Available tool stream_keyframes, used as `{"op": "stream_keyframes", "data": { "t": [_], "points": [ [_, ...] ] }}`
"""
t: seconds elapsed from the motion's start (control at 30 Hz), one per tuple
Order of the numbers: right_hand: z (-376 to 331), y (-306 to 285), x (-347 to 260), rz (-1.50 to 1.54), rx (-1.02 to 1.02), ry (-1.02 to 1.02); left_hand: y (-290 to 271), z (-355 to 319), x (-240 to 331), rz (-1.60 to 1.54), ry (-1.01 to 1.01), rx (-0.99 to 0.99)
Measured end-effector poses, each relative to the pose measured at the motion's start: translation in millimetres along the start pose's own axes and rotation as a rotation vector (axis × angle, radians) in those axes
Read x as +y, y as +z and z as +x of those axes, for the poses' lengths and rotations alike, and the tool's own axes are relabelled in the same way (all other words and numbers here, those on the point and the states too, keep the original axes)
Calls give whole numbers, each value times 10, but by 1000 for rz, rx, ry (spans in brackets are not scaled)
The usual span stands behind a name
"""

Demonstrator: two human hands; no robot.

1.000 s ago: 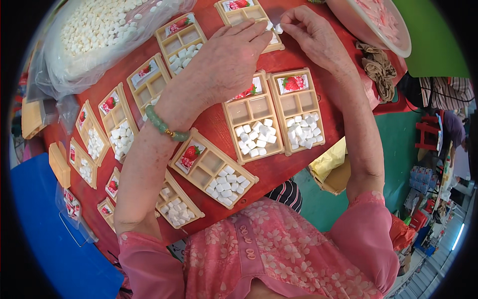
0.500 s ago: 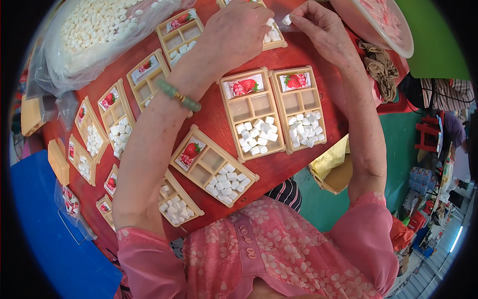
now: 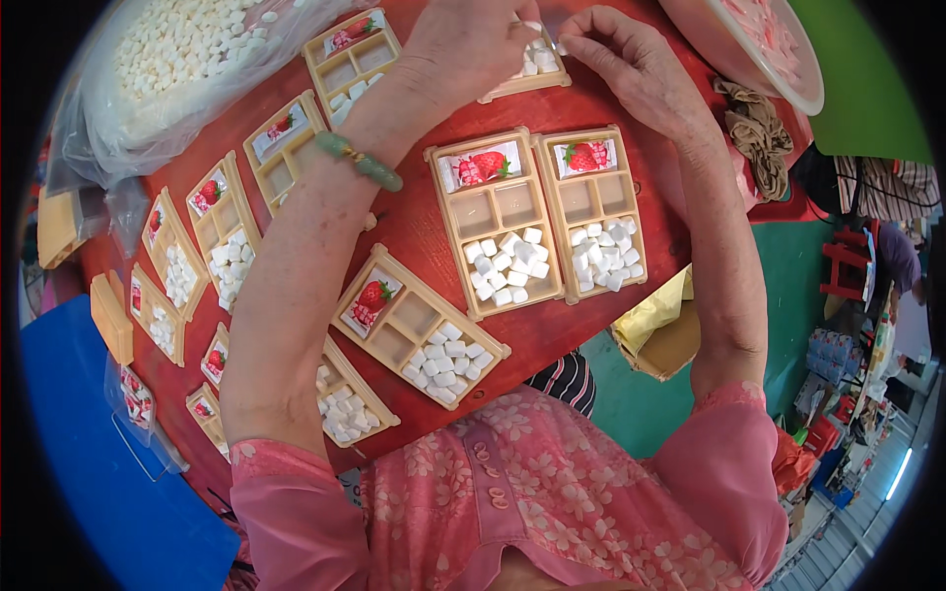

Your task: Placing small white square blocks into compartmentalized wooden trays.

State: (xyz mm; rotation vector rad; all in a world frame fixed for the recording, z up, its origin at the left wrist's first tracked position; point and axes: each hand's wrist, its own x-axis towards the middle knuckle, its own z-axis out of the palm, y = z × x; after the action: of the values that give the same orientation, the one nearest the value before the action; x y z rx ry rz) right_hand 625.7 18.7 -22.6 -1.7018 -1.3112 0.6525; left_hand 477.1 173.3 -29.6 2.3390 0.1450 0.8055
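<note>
My left hand lies over a tan compartment tray at the far edge of the red table, fingers curled on it. My right hand is beside it, fingertips pinched near white cubes in that tray; whether it holds one is hidden. Two filled trays with strawberry pictures sit below my hands. A green bead bracelet is on my left wrist.
More tan trays with white cubes line the left side of the table. A clear bag of white cubes lies far left. A white bowl, a brown cloth, a yellow bag and a blue surface surround it.
The view has shifted down, so the trays sit lower and my hands are nearer the top edge. Both hands stay at the far tray, fingers closer together.
</note>
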Motion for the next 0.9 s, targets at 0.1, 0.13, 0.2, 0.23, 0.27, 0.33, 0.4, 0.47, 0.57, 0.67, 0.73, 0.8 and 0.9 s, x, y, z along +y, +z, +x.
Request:
{"op": "stream_keyframes", "data": {
  "t": [0.1,0.13,0.2,0.23,0.27,0.33,0.4,0.47,0.57,0.67,0.73,0.8,0.9],
  "points": [
    [7,-25,-147,-49,-11,67,-134,-24,-37,-73,-114,70],
    [4,-11,-199,-49,-15,62,-196,-37,-87,-74,-126,102],
    [8,24,-269,61,23,156,-306,-52,-178,-36,-184,55],
    [16,48,-194,62,19,151,-341,-63,-213,-2,-242,5],
    [19,89,-110,20,18,88,-338,-77,-229,0,-240,8],
    [21,82,-12,-24,15,20,-325,-120,-251,-76,-213,71],
    [14,90,-103,-194,-60,-26,-378,-133,-170,-97,-242,19],
    [19,98,-114,-242,-57,-53,-390,-151,-84,-123,-269,-35],
    [21,102,-100,-313,-49,-72,-370,-156,-2,-121,-209,-18],
    [65,75,-74,-375,-53,-109,-366,-152,8,-25,-176,-49],
    [76,84,-65,-414,-59,-151,-329,-155,-46,25,-153,-69],
    [64,126,-58,-177,13,-47,-262,-179,-95,59,-76,-24],
    [109,180,-64,-121,36,-29,-194,-202,-170,144,-10,-10]
  ]
}}
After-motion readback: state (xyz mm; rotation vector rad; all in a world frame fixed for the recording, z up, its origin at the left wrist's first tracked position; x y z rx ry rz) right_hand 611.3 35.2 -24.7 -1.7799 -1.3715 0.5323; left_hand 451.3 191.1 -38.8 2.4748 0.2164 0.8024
